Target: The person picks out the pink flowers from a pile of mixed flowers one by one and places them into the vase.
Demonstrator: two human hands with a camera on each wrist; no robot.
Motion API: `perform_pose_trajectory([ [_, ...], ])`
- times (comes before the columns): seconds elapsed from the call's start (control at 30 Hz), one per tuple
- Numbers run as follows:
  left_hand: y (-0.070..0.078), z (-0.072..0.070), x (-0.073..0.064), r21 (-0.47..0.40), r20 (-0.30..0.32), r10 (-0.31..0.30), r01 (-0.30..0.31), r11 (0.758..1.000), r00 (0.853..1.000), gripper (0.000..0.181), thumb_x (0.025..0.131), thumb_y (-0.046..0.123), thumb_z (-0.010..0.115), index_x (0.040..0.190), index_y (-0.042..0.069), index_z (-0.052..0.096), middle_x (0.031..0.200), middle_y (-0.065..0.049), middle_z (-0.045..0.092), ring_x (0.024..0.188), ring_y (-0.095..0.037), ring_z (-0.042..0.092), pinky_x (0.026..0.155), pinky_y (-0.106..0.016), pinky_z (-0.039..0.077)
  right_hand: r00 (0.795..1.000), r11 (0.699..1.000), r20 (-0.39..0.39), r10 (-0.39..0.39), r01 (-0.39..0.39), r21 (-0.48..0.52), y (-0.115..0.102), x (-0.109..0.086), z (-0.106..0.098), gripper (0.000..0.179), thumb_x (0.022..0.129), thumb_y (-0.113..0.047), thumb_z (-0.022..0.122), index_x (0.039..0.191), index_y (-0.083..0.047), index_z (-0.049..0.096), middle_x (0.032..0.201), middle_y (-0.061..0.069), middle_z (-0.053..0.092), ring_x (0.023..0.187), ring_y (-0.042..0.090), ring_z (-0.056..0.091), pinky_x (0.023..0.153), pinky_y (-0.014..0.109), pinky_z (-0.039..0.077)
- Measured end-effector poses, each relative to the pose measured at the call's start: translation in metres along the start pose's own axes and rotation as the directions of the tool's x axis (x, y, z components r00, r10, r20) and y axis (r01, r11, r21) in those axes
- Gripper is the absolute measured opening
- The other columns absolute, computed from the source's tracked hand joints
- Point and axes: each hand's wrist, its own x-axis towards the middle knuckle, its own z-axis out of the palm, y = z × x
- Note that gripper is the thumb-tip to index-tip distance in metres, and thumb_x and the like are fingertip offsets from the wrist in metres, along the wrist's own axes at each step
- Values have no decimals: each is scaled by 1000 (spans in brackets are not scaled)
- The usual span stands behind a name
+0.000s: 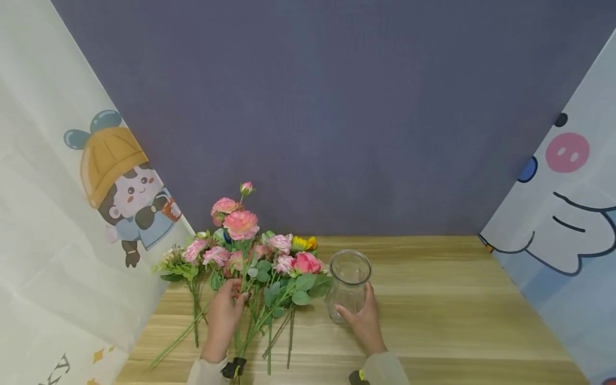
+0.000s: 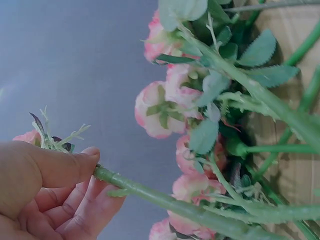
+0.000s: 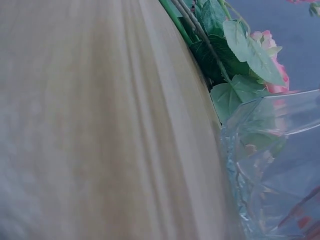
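Note:
My left hand (image 1: 222, 318) pinches a green flower stem between thumb and fingers. In the left wrist view the stem (image 2: 165, 197) runs from the fingertips down to the lower right, and a bit of pink petal (image 2: 29, 137) shows behind the hand. Above that hand in the head view stand tall pink blooms (image 1: 241, 224); which one belongs to the held stem is hard to tell. A clear glass vase (image 1: 347, 293) stands upright on the table, with my right hand (image 1: 364, 323) gripping its lower right side. The right wrist view shows the vase's faceted glass (image 3: 270, 175), but not clearly the hand.
Several pink flowers (image 1: 216, 255), a yellow flower (image 1: 304, 244) and leafy stems lie spread across the left of the wooden table (image 1: 443, 310). A dark grey panel (image 1: 337, 117) rises at the back. Printed white cloths (image 1: 38, 187) hang on both sides.

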Motion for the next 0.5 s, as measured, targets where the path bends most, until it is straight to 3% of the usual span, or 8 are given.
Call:
perform_pose_trajectory([
  [0.1,4,1,0,15,-39,33,-32,999,999,31,79,2,74,107,-4,61,91,-16,65,71,-27,64,51,-32,47,1000,1000,15,-3,2,10,-1,0,-1,110,68,-31,84,148,-1,15,148,30,22,134,49,23,104,66,20],
  [0.2,9,3,-1,18,-55,54,-53,998,997,31,78,3,74,106,-4,62,90,-15,65,72,-26,64,53,-34,48,999,999,41,16,-18,46,-1,-1,-4,113,68,-33,84,150,-8,10,151,27,17,136,49,18,103,68,17],
  [0.37,18,4,-3,-22,-51,53,-54,998,997,29,79,2,73,105,-3,62,91,-15,66,76,-27,65,60,-39,52,998,990,45,38,-43,133,-4,-6,-15,111,70,-35,83,151,-32,6,157,9,11,141,41,9,104,70,11],
  [0.5,24,6,-4,-36,-40,65,-66,997,997,27,80,2,73,104,-2,62,91,-14,66,76,-27,65,59,-37,52,1000,986,-5,16,-15,167,-14,-10,-26,106,74,-32,80,148,-42,5,156,-2,12,143,35,7,107,65,10],
])
